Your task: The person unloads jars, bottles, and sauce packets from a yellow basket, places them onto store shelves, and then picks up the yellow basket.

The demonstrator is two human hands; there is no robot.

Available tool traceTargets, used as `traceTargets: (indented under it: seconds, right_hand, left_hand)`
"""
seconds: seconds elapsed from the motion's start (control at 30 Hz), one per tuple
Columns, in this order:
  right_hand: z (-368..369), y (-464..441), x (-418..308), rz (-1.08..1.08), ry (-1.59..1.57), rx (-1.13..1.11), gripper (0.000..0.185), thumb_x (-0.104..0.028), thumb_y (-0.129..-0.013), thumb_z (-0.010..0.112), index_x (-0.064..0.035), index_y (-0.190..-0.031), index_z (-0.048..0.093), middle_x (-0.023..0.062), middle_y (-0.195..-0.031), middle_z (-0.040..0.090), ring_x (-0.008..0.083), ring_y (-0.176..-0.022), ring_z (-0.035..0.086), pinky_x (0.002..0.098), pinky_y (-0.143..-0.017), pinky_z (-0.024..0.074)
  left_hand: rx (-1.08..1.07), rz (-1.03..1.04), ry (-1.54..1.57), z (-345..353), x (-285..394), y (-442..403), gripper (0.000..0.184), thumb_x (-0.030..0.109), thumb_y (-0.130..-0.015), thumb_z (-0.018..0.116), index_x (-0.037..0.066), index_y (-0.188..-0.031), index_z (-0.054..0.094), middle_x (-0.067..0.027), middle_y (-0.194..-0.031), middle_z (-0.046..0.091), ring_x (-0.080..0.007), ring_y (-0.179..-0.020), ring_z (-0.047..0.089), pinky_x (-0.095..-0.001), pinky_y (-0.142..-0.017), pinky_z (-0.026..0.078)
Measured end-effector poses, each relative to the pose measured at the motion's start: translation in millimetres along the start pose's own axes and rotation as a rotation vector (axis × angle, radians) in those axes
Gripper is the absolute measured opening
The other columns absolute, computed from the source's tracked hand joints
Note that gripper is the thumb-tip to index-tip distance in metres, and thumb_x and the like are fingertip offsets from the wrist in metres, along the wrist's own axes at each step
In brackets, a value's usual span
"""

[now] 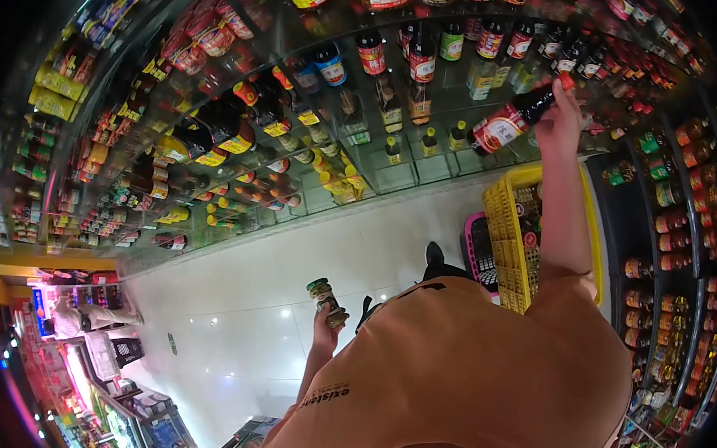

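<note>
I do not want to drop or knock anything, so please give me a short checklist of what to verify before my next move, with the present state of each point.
1. Bottle held by the right hand: ok, gripped at the neck end, tilted.
2. Jar held by the left hand: ok.
3. Green lid on the jar: ok.
4. One hand free: not ok, both are holding something.
5. Bottle clear of the shelf: cannot tell from this angle.
6. Room in the yellow basket: cannot tell; some items are inside and the arm hides part.
</note>
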State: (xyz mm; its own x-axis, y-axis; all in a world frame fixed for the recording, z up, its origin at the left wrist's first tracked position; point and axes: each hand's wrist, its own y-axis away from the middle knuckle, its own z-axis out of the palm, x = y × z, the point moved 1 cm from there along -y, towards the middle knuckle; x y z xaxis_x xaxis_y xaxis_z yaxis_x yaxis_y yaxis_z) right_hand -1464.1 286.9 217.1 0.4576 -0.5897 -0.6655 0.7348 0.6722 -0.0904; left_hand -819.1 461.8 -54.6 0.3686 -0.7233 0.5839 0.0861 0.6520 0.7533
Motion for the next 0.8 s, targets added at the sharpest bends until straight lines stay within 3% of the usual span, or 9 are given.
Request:
traceTargets:
  seconds: [0.23, 0.37, 0.47, 0.57, 0.6, 0.8]
  right_hand:
    - [1.0, -105.0, 44.4, 0.003, -0.007, -0.075, 0.016, -0.009, -0.099, 0.066, -0.0027, -0.112, 0.061, 0.0103, -0.099, 0.069, 0.0219, -0.095, 0.069, 0.0350, -0.086, 0.0561]
    - [-17.1, -149.1, 50.1, -0.066, -0.008, -0.058, 0.018, -0.006, -0.097, 0.066, -0.0023, -0.114, 0.062, 0.0106, -0.099, 0.070, 0.0202, -0.093, 0.069, 0.0326, -0.082, 0.0577]
    - [-32.8, -172.1, 48.8, -0.130, 0.044, 0.043, 0.018, -0.002, -0.096, 0.066, -0.0017, -0.114, 0.063, 0.0116, -0.101, 0.071, 0.0204, -0.093, 0.070, 0.0330, -0.083, 0.0589]
    - [-49.0, -194.3, 40.8, -0.214, 0.049, 0.080, 0.018, 0.000, -0.095, 0.068, 0.0004, -0.112, 0.064, 0.0122, -0.104, 0.071, 0.0221, -0.095, 0.069, 0.0338, -0.087, 0.0585]
    - [-50.2, -196.8, 38.9, -0.238, -0.002, -0.038, 0.018, 0.001, -0.094, 0.067, 0.0004, -0.112, 0.064, 0.0119, -0.105, 0.071, 0.0214, -0.097, 0.069, 0.0336, -0.088, 0.0579]
    - [-81.3, -258.7, 42.8, -0.334, 0.249, -0.037, 0.023, 0.004, -0.093, 0.067, 0.0002, -0.115, 0.062, 0.0121, -0.108, 0.071, 0.0200, -0.100, 0.068, 0.0318, -0.093, 0.0556]
  left_hand:
    - [0.053, -0.108, 0.198, 24.8, -41.3, -34.7, 0.035, 0.042, -0.096, 0.066, 0.014, -0.114, 0.056, -0.0058, -0.093, 0.070, -0.0234, -0.084, 0.070, -0.0345, -0.068, 0.053]
    - [0.108, -0.113, 0.317, 51.0, -52.8, -41.0, 0.038, 0.044, -0.096, 0.066, 0.010, -0.110, 0.057, -0.0086, -0.091, 0.069, -0.0247, -0.077, 0.068, -0.0346, -0.065, 0.053]
    - [-0.010, -0.192, 0.344, 71.3, -42.9, -31.1, 0.039, 0.046, -0.096, 0.066, 0.009, -0.107, 0.059, -0.0086, -0.089, 0.070, -0.0249, -0.078, 0.068, -0.0355, -0.066, 0.053]
    - [0.089, -0.141, 0.355, 62.3, -51.3, -52.3, 0.037, 0.048, -0.096, 0.065, 0.013, -0.106, 0.061, -0.0066, -0.090, 0.071, -0.0254, -0.079, 0.069, -0.0335, -0.064, 0.051]
    - [0.143, -0.121, 0.362, 56.9, -52.3, -58.3, 0.036, 0.049, -0.096, 0.065, 0.015, -0.106, 0.061, -0.0060, -0.091, 0.072, -0.0255, -0.080, 0.069, -0.0327, -0.063, 0.050]
    - [0.228, 0.029, 0.273, 90.2, -16.6, -44.2, 0.033, 0.049, -0.097, 0.063, 0.017, -0.109, 0.061, -0.0036, -0.092, 0.072, -0.0231, -0.085, 0.071, -0.0312, -0.063, 0.048]
